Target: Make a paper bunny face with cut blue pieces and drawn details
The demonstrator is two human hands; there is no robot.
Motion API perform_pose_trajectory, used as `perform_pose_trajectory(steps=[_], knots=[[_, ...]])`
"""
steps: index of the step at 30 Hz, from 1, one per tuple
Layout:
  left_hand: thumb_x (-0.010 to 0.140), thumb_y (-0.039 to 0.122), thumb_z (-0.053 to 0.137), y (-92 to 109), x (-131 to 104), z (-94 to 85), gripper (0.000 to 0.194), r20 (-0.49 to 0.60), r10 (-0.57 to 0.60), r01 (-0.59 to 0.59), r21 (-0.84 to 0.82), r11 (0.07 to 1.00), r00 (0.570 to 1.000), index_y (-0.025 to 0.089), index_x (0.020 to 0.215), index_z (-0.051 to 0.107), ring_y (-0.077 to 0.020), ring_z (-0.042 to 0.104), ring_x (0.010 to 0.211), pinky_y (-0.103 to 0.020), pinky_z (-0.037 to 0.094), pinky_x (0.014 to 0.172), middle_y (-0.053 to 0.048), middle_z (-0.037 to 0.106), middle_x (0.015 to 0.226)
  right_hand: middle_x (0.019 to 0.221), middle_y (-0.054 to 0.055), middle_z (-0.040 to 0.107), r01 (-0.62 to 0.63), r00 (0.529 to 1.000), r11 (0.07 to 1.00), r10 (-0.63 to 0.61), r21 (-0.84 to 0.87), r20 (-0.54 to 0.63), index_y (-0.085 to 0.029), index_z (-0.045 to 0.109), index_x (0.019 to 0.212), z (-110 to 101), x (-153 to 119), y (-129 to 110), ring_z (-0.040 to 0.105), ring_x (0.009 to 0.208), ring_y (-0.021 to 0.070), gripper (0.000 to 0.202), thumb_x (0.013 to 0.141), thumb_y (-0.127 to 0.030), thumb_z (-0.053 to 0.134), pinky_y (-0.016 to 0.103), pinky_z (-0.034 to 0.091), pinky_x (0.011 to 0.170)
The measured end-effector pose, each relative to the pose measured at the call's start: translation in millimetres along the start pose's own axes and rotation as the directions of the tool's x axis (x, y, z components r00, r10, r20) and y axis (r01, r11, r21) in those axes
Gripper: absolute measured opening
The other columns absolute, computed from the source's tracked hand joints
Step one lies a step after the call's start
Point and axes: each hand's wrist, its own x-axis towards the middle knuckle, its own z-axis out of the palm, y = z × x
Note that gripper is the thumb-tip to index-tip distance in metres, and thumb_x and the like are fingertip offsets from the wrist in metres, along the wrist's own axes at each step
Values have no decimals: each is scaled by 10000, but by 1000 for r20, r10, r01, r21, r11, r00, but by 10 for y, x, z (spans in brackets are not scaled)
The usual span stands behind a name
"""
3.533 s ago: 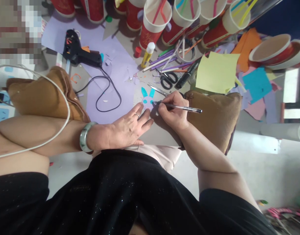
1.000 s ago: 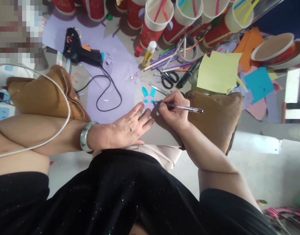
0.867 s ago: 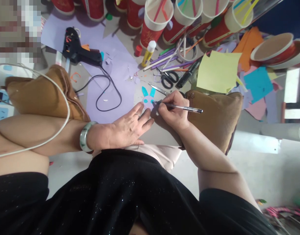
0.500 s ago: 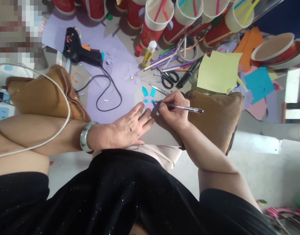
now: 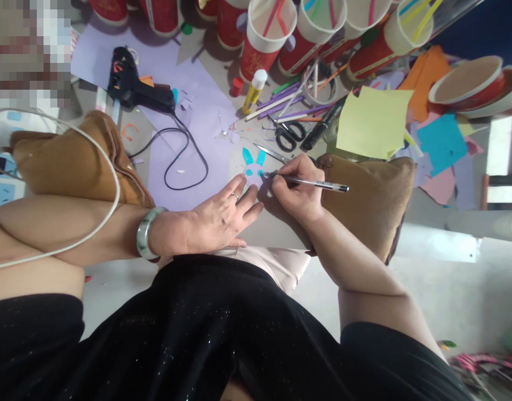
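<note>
A small purple paper rabbit face with blue ears and blue eye spots lies on the table. My left hand rests palm down with its fingers apart, the fingertips at the face's lower edge. In my right hand is a pen, its tip at the right eye spot. Beside the right hand, metal blades point toward the ears. Black-handled scissors and a dark marker lie behind.
Red cups with straws line the back. A black glue gun with a looped cord sits on purple paper. Brown cushions flank the hands. Yellow paper lies right, and a glue stick stands behind.
The pen's rear end has dipped very slightly to the right in my right hand. My left hand and the rabbit face have not visibly moved.
</note>
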Motion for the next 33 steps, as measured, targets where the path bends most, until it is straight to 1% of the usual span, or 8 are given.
perform_pose_trajectory(steps=[3,5,9,12,19,27,30,33], knots=[[927,669,684,0,-3,2,858,8,-14,15,-13,1000,1000,89,1543,537,-456,487,1488,-637,305,1250,-274,539,1585,625,-50,581,-24,999,1000,24,-12,25,-265,503,748,-5,9,-24,524,534,134,127,753,-236,627,318,496,567],[927,661,689,-1,-4,4,845,9,-17,17,-17,1000,1000,103,1544,541,-454,481,1495,-639,301,1251,-263,536,1593,627,-51,581,-35,999,999,36,-20,28,-266,499,748,-7,14,-36,526,538,135,128,746,-239,624,318,503,575],[930,670,679,-2,-2,-8,878,7,-3,3,6,1000,1000,68,1550,526,-459,500,1477,-626,304,1249,-287,540,1578,623,-55,577,-48,999,998,48,-28,20,-263,506,750,-9,15,-50,531,541,133,113,741,-240,616,314,511,583],[933,673,674,2,-2,-20,895,11,0,0,24,1000,1000,44,1551,520,-466,512,1464,-622,301,1248,-306,536,1571,630,-52,584,-57,998,998,57,-24,36,-263,516,755,-10,7,-35,547,554,138,116,748,-232,628,318,521,589],[942,711,631,2,-6,-1,908,5,8,-8,62,998,1000,57,1560,510,-458,514,1463,-626,305,1243,-296,549,1564,647,-49,564,-26,999,1000,25,3,36,-260,530,772,-5,-9,17,532,558,136,125,760,-211,644,327,522,590],[944,698,639,-1,-3,-29,893,19,0,-1,59,998,1000,65,1562,514,-456,515,1466,-618,304,1250,-284,546,1573,639,-50,581,-28,999,1000,29,-10,26,-261,529,767,-1,-2,-6,531,547,135,105,752,-230,628,312,513,572],[942,702,639,-2,-3,-34,899,9,10,-11,68,998,1000,53,1552,521,-465,531,1451,-615,317,1243,-294,557,1555,633,-50,587,-33,999,999,34,-19,26,-261,522,760,-5,5,-16,531,543,133,106,749,-236,625,310,513,569],[940,691,650,0,-4,-26,884,6,7,-8,70,998,1000,63,1551,526,-466,534,1450,-621,319,1240,-286,563,1556,627,-52,580,-34,999,999,34,-21,22,-261,512,753,-6,15,-34,521,535,128,117,743,-232,624,310,513,571]])
